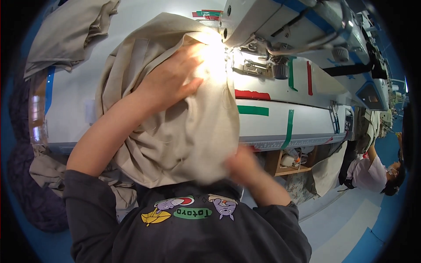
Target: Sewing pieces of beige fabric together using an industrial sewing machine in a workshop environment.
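Observation:
A bunched beige cloth garment [206, 127] lies across the sewing machine table and hangs over its near edge toward my lap. My left hand [175, 76] lies on it, fingers stretched toward the needle area and thumb apart. Glare from the lamp washes out the fingertips. Beside the garment's lower right edge is my right hand [243, 166], smeared by motion, so its grip cannot be made out. The sewing machine [280, 30] stands just right of the cloth, its presser foot area [254, 65] brightly lit.
More beige cloth pieces [70, 39] are piled at the far left. Red tape [252, 94], green tape [253, 110] and a ruler strip [298, 141] mark the table. Below is a wooden shelf box [289, 162]. Another person [370, 171] sits at far right.

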`<state>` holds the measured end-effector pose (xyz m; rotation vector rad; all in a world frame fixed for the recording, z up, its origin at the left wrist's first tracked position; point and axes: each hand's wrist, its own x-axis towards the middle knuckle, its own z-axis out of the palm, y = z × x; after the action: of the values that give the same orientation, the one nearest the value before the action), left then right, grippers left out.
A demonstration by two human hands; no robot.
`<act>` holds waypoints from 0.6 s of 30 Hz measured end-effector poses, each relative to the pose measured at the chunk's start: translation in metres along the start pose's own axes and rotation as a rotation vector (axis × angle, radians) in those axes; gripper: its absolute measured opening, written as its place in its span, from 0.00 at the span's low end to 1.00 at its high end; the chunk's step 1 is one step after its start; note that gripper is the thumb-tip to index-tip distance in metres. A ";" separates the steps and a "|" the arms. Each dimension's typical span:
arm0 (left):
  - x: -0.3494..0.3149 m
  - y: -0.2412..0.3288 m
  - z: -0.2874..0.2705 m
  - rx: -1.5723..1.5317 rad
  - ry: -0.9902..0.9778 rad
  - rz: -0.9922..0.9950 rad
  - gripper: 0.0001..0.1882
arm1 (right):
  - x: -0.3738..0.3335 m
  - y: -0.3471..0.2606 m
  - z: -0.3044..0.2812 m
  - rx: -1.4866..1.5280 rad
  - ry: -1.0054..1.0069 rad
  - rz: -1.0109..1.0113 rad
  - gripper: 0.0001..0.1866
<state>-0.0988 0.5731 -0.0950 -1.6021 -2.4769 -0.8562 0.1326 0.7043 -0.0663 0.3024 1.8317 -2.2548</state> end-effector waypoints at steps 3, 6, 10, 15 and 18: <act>-0.005 0.034 -0.018 0.117 -0.211 0.128 0.27 | -0.009 0.021 0.002 0.253 -0.119 0.307 0.22; -0.046 0.076 -0.056 -0.092 -0.591 -0.063 0.42 | -0.023 0.019 -0.017 0.223 -0.069 0.456 0.14; -0.070 0.067 -0.079 0.042 -0.624 -0.226 0.45 | -0.044 -0.008 -0.017 -0.124 -0.217 0.505 0.15; -0.065 0.052 -0.108 -0.057 -0.599 -0.473 0.39 | -0.051 0.034 -0.003 -0.937 -0.033 -0.036 0.15; -0.052 0.020 -0.121 -0.175 -0.076 -0.318 0.23 | -0.050 0.044 -0.005 -0.837 -0.004 -0.020 0.13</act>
<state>-0.0858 0.4777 -0.0034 -1.3254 -2.8314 -1.0969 0.1935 0.7026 -0.0932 0.1210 2.5540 -1.2993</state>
